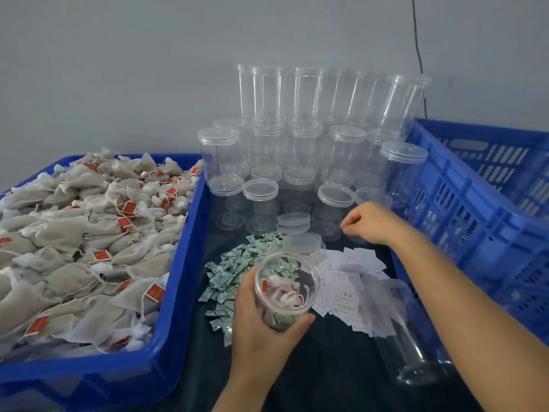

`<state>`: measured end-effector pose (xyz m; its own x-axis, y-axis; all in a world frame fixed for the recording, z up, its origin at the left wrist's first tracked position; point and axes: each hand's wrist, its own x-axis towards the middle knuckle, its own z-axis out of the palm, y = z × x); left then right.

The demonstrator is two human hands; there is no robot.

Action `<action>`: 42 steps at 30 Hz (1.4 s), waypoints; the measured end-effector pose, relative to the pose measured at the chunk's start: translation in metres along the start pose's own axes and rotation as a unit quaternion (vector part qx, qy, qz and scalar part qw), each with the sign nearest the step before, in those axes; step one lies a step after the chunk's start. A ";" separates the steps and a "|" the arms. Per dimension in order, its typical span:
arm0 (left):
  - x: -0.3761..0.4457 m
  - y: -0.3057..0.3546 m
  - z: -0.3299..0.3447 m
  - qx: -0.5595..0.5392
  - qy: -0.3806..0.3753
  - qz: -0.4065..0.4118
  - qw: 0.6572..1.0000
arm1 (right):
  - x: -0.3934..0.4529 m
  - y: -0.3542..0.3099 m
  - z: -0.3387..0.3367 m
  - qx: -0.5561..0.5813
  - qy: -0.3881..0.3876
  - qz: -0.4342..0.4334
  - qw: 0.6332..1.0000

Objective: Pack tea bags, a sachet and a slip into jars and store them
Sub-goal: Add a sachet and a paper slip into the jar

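My left hand [258, 319] grips an open clear jar [289, 281] from below, tilted toward me; it holds several tea bags and a green sachet. My right hand [371, 223] hovers farther back by the lidded jars, fingers loosely curled, with nothing visible in them. Green-and-white sachets [234, 272] lie in a heap left of the held jar. White paper slips [347, 292] are spread to its right. Two loose clear lids [294, 223] [303, 243] lie just behind the jar. Tea bags [74, 233] with red tags fill the blue crate [184, 263] at the left.
Several empty lidded jars [303, 144] stand stacked against the grey wall. An empty jar [407, 337] lies on its side under my right forearm. A blue slotted crate [475, 218] stands at the right. The work surface is a dark cloth [326, 367].
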<state>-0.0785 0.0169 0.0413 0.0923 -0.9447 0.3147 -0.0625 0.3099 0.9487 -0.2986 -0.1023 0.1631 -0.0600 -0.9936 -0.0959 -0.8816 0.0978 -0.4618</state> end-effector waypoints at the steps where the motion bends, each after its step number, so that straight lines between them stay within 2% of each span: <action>1: 0.000 0.000 0.002 -0.005 -0.005 -0.003 1.000 | 0.011 0.010 0.008 -0.044 -0.021 0.029 0.998; 4: -0.001 0.001 0.004 -0.002 -0.015 0.000 1.000 | 0.028 0.031 0.031 -0.132 -0.066 0.066 0.987; 9: -0.001 0.000 0.004 0.003 -0.020 0.005 1.000 | 0.034 0.047 0.049 -0.152 -0.097 0.080 0.980; 22: -0.003 0.002 0.002 -0.002 -0.031 -0.003 1.000 | 0.029 0.036 0.057 -0.243 -0.049 0.048 0.968; 42: -0.010 -0.004 0.000 0.013 -0.029 -0.016 0.999 | 0.021 0.036 0.059 -0.249 -0.013 0.022 0.968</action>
<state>-0.0794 0.0252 0.0346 0.0363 -0.9589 0.2812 -0.0868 0.2773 0.9568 -0.3038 -0.1163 0.0925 -0.0962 -0.9868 -0.1304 -0.9953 0.0937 0.0250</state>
